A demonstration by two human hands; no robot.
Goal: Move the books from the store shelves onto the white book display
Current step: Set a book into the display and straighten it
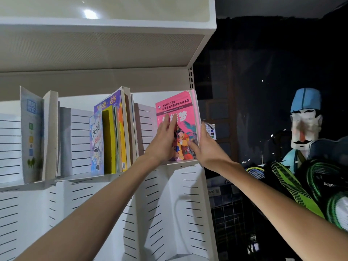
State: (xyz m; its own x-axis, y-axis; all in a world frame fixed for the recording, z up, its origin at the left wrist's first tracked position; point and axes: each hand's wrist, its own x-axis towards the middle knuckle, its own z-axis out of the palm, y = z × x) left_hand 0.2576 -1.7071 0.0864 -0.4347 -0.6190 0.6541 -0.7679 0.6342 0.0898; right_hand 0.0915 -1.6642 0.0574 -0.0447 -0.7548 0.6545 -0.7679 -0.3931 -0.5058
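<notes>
Just right of the frame's centre, the pink book (178, 127) stands upright on the right-hand ledge of the white book display (188, 194), the left hand (163, 142) lying flat on its cover with fingers straight and the right hand (204, 147) wrapped round its right edge, thumb on the cover. To seat it well I'd say keep the flat hand pushing it back against the slotted panel and let the foot settle squarely on the ledge before the right hand lets go. The cover's header reads 小学生语文新课标必读书系, with a large 梦 showing beside the fingers; a purple book (111, 106) left of centre shows 达尔, and the racket bag (327, 187) at lower right shows "Agn".
</notes>
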